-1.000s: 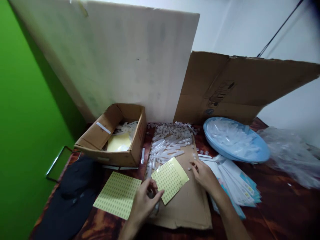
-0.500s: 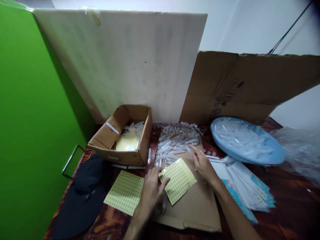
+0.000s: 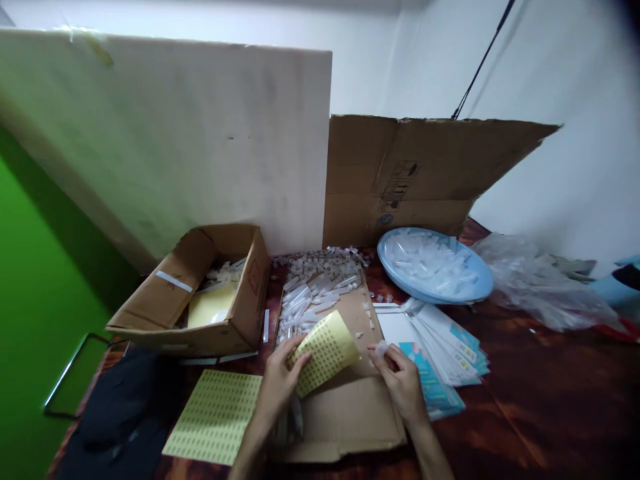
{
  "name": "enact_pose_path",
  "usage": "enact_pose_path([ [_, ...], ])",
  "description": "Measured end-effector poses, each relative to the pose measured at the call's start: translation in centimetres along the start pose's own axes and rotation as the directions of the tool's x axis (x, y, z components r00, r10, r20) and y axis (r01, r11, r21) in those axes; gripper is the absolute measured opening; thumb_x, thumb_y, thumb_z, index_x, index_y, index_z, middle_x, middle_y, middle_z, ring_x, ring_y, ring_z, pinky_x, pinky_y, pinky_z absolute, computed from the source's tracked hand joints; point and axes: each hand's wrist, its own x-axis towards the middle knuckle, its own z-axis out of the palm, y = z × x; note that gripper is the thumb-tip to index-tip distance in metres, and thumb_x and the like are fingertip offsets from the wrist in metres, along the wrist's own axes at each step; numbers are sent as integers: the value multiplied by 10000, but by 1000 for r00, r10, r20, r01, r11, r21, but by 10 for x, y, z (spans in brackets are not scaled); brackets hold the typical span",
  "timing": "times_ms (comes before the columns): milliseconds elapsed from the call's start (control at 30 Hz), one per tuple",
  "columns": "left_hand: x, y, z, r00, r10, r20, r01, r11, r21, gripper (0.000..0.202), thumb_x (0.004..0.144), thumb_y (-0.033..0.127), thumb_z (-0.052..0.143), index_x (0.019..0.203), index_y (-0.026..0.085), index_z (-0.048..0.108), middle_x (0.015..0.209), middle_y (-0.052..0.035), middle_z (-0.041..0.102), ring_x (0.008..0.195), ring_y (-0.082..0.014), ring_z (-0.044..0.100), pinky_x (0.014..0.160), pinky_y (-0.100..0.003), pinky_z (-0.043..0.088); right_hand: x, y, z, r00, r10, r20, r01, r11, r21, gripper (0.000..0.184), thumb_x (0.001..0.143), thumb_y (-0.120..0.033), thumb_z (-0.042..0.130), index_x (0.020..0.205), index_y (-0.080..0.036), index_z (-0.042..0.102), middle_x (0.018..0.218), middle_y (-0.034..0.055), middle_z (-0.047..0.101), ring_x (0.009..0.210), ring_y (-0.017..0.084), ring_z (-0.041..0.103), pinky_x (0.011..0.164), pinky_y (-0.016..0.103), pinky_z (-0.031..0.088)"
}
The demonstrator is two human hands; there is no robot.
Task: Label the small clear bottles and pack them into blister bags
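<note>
My left hand (image 3: 280, 380) is closed on the lower left edge of a yellow sticker sheet (image 3: 330, 347), thumb on top, and the sheet bows upward. It is printed with rows of small marks. To the right, my right hand (image 3: 403, 383) pinches a small clear plastic piece (image 3: 382, 349) in its fingertips, apart from the sheet. Both hands are over a flat piece of cardboard (image 3: 350, 420). Clear plastic tubes (image 3: 313, 293) are heaped on its far part. Another yellow sticker sheet (image 3: 213, 417) lies on the table beside my left forearm.
An open cardboard box (image 3: 257, 287) with scraps stands at the back left. A blue basin (image 3: 480, 283) heaped with clear plastic pieces is at the back right. Printed cards (image 3: 450, 347) fan out beside the cardboard. A dark cap (image 3: 125, 407) lies on the left, a plastic bag (image 3: 535, 280) on the right.
The view has turned to the right. My right hand has drawn back from the tube heap toward me with the plastic piece. The held sheet is now lifted and bent.
</note>
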Motion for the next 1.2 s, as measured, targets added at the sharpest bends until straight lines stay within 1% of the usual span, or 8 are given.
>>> enact_pose_path([
  [100,-2,13,-11,998,-58,13,59,997,-56,359,878,366,650,1181,185,717,1163,-107,726,1077,-272,667,977,-397,501,1,-5,2,1000,21,23,-25,987,160,318,819,-515,704,820,-197,714,810,27,621,749,196,575,717,293,456],
  [233,-5,23,-17,998,-55,11,56,998,-20,340,873,366,659,1138,168,739,1099,-108,745,1031,-273,684,927,-398,530,-5,-15,19,949,177,259,-286,829,481,436,821,-531,701,1112,-207,679,706,-15,561,628,156,507,626,275,439],
  [367,-10,26,-16,1000,-6,-29,10,986,164,341,903,355,617,1185,188,713,1075,-105,737,1003,-262,685,895,-398,534,-14,-16,38,886,220,408,-411,780,472,399,739,-503,801,911,-166,676,628,-42,504,498,88,369,458,218,271],
  [467,-17,31,-12,980,96,-172,-12,899,437,319,882,306,645,1189,231,693,1259,-126,657,1187,-322,587,995,-515,443,-18,-14,48,889,221,402,-403,796,453,402,714,-506,819,805,-158,641,568,-64,458,463,69,327,438,217,216],
  [533,-22,37,-6,967,178,-184,-52,841,538,249,870,264,665,1115,253,706,1327,-121,613,1266,-349,517,1037,-579,369,-20,-16,52,901,204,384,-377,807,455,395,741,-509,798,761,-162,611,546,-73,438,460,66,319,447,218,224],
  [733,-34,43,19,972,223,67,-233,931,280,161,926,234,611,1067,244,687,1107,-84,687,1062,-235,636,928,-384,516,-29,-20,63,922,132,364,-297,845,445,388,785,-508,762,744,-173,568,545,-77,434,493,80,331,483,222,246],
  [867,-35,39,26,975,218,49,-223,963,152,146,958,227,556,1027,222,685,1039,-84,694,1002,-214,664,870,-331,552,-31,-18,64,931,98,352,-244,883,401,382,832,-510,711,721,-188,539,544,-78,427,500,91,339,498,228,267],
  [1200,-36,46,28,973,231,-28,-226,968,111,126,937,206,564,928,206,689,964,-79,703,927,-210,676,819,-327,569,-33,-25,60,939,122,321,-237,906,350,402,790,-567,717,780,-178,621,623,-49,492,541,111,373,512,235,318],
])
